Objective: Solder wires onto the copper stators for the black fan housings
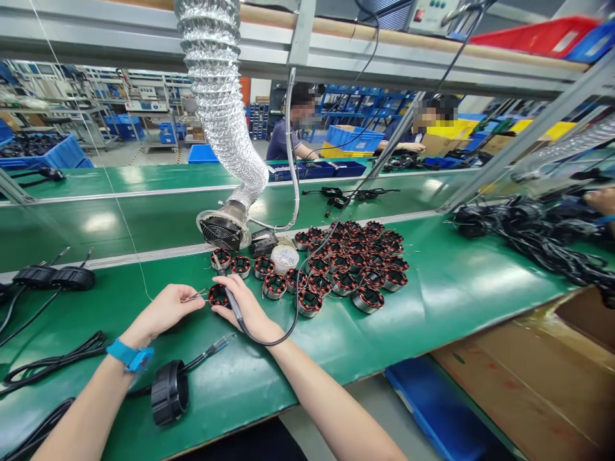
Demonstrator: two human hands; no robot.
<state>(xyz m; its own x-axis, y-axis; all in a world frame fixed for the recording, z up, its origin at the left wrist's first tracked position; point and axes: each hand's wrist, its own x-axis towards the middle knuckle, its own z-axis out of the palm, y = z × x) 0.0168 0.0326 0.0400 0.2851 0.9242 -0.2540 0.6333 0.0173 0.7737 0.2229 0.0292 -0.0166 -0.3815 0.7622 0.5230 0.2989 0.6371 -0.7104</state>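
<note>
Head-cam view of a green bench: a small stator with red windings (220, 296) sits at the front edge of the cluster on the counter (461, 288), with both hands right at it. The left hand (161, 314) has its fingers (191, 305) pinched on a thin bright wire just beside that stator, while the right hand (247, 307) has its fingers (227, 296) closed around a black soldering iron (229, 301), tip down at the stator (blue wrist band (129, 356) on the left arm, nice touch). Behind that stator sits a big cluster of more stators (346, 269), so lots are in view, but I can't tell which are finished and which are left.
</note>
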